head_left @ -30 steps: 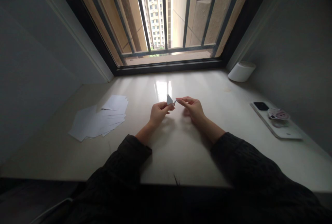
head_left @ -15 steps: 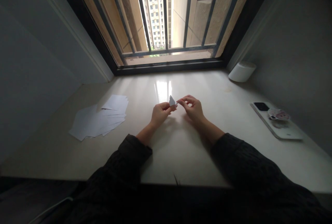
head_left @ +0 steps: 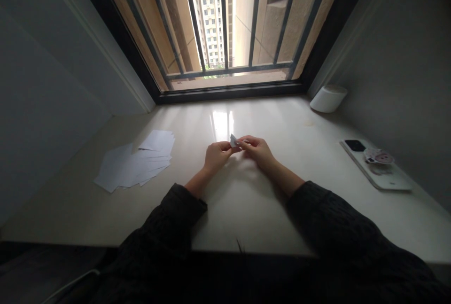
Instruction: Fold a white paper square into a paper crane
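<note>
Across the foot of the window recess runs the pale desk (head_left: 225,219), the biggest thing here, its glossy top catching a bright patch of daylight. Behind it stands the barred window (head_left: 225,22) in its dark frame, a tall building beyond the bars. Two dark sleeves come in from below, the left sleeve (head_left: 169,219) and the right sleeve (head_left: 327,214), both angled towards the middle. Over on the left, white paper sheets (head_left: 136,160) lie fanned in a loose, overlapping pile. Far right, there's a smartphone (head_left: 389,180), back up, a round grip on its case and a black camera block at one corner. Beyond it, a white cylindrical container (head_left: 327,99) sits in the corner by the window frame. And now the hands, close together, near the centre: the left hand (head_left: 216,154) has thumb and fingers pinched narrow; the right hand (head_left: 259,149) is narrow too, fingertips closed on the other side. Between them, smallest of all, a folded piece of paper (head_left: 233,141), held at the fingertips of both, its pointed tip standing up towards the window.
</note>
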A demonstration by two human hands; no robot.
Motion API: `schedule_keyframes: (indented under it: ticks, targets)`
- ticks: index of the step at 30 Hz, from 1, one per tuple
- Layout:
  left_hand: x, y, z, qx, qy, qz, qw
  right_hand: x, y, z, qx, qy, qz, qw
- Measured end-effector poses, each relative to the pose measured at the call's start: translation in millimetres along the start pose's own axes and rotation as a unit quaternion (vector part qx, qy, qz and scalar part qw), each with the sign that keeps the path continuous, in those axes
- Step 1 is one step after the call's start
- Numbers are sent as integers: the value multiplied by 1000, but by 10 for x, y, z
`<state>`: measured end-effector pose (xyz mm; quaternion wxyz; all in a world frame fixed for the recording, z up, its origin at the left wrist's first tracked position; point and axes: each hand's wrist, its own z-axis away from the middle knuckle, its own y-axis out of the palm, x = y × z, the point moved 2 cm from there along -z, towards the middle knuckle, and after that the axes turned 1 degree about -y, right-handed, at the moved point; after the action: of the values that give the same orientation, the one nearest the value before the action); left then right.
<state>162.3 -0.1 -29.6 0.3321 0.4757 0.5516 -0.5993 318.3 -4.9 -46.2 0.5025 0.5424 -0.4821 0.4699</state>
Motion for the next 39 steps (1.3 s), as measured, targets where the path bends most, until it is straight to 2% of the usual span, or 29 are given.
schedule_keyframes:
  ticks: [3,8,13,18,23,39]
  targets:
    - [-53,-22,20,-18,44,-40,998,3,-22,-7,-28,-22,13,999]
    - [-31,-64,-31,-96,59,64,992,10,-28,-23,-40,-50,24,998]
    - [35,-49,-86,-93,53,141,984,29,21,1,21,-11,-3,1000]
    - [43,-47,-86,-93,54,151,983,26,39,8,43,22,-39,998]
    - [32,-47,-81,-93,53,143,984,4,50,14,73,27,-12,997]
    - [-39,-37,-24,-133,45,181,973,18,19,-6,-6,10,-33,999]
